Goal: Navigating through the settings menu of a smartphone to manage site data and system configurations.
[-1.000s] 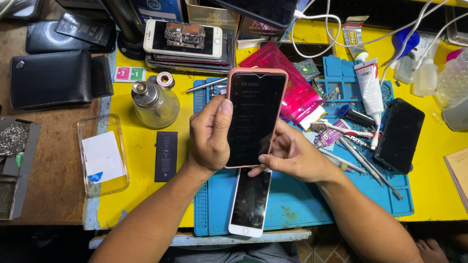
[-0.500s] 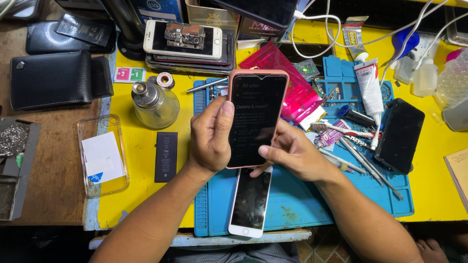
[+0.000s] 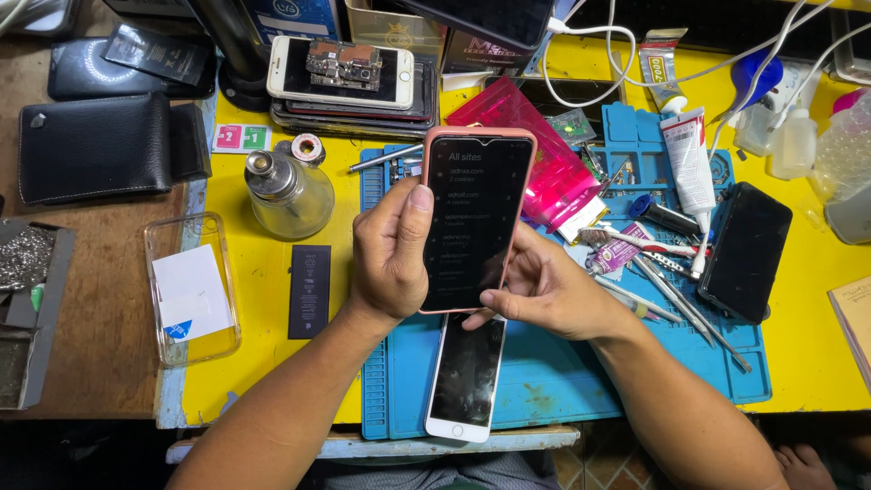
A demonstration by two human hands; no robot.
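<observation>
Bright, even overhead light, soft shadows; sharp centre, wide-angle bending at the edges, faint glare on the pink-cased phone (image 3: 476, 218) screen.

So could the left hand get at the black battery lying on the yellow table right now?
Probably not at once: the left hand grips the pink-cased phone. The black battery lies uncovered just beside that wrist, so once freed, the path looks open.
</observation>
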